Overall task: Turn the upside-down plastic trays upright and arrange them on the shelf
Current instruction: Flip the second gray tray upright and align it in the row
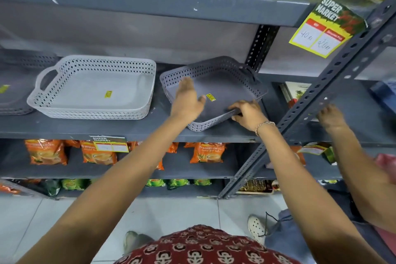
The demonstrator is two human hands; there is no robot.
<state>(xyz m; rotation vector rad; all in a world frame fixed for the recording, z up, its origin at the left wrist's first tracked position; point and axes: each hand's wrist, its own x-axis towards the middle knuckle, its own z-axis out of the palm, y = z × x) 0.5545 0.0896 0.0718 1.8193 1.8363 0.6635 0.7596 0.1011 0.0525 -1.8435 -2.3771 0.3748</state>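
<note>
A dark grey perforated plastic tray (227, 79) lies upright and skewed on the grey shelf (107, 128), its near corner at the front edge. My right hand (248, 113) grips its near right rim. My left hand (188, 100) hovers over the tray's left side with fingers spread, holding nothing. To the left stands a light grey tray (94, 88), upright, with a yellow sticker inside. At the far left edge another dark tray (15, 83) is only partly in view.
A slanted perforated steel upright (317, 100) crosses in front of the shelf on the right. Another person's hand (331, 117) reaches onto the right shelf section. Orange packets (46, 152) fill the shelf below. A yellow price tag (325, 28) hangs above.
</note>
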